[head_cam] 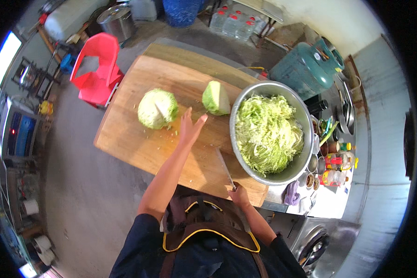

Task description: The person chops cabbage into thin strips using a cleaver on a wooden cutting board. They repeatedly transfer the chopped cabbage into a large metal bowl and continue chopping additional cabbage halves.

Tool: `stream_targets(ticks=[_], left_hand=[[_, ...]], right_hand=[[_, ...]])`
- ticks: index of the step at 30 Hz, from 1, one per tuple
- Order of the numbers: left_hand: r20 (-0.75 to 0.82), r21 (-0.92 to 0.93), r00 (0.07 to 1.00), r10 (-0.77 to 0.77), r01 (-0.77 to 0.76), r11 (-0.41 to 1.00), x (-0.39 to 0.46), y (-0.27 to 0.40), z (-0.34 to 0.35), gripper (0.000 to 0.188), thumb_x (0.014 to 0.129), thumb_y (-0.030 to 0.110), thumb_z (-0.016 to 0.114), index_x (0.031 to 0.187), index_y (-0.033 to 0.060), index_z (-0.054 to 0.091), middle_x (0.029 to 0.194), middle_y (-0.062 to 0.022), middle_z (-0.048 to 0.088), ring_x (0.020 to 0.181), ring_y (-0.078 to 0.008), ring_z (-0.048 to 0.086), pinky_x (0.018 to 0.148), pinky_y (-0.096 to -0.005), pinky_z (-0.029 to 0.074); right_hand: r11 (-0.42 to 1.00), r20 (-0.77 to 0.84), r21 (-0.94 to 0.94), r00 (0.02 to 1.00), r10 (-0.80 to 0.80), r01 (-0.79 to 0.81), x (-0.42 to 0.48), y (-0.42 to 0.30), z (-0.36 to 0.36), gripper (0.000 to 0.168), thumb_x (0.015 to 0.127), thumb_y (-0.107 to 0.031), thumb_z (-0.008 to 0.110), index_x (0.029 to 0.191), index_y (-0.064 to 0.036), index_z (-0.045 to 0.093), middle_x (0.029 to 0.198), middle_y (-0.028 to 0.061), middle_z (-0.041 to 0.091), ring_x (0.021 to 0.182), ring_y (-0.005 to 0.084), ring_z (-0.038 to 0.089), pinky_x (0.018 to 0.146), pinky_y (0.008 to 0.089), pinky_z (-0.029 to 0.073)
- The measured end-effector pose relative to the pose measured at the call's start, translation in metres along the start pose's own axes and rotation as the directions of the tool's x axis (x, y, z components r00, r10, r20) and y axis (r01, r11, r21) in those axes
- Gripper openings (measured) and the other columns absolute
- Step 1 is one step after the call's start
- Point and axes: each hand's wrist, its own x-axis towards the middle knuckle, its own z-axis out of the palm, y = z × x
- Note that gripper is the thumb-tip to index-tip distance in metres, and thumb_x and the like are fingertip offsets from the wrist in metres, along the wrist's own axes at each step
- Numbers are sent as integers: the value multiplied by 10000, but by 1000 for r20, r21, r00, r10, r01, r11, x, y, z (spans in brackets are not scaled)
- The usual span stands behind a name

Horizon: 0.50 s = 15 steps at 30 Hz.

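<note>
My left hand reaches over the wooden cutting board with its fingers apart and nothing in them. It is between a large cut cabbage on the left, which shows a notch in its side, and a cabbage wedge on the right. Near the board's front edge, my right hand grips the handle of a kitchen knife. The blade points away from me. A big metal basin heaped with shredded cabbage stands at the board's right side.
Behind the basin is a green gas cylinder. Bottles, small bowls and a purple cloth crowd the counter at right. A red chair stands beyond the board's left corner. Water bottles sit on the floor at the back.
</note>
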Motion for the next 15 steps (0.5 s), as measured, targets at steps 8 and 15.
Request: stream_targets(ticks=[8,15], left_hand=[[166,-246,918,-361,393,886,113,23,84,1108,773,484,834,1593,52,228,1538,-241,367,1424,-363,384,1085,-454,409],[331,-286,788,-519,608,741,63,37,34,1193,783,443,843,1616,74,73,1544,-180,425,1457,-304,354,1141,-503,302]], right_hand=[[993,71,64,993,96,-101,-4,-18,-13,424,836,-200,599,1237,-75,655,930,241,708,889,419,686,799,488,543],[993,52,95,997,60,-65,-8,-1,-12,370,832,-183,585,1174,-66,662,832,261,685,810,446,680,715,514,536]])
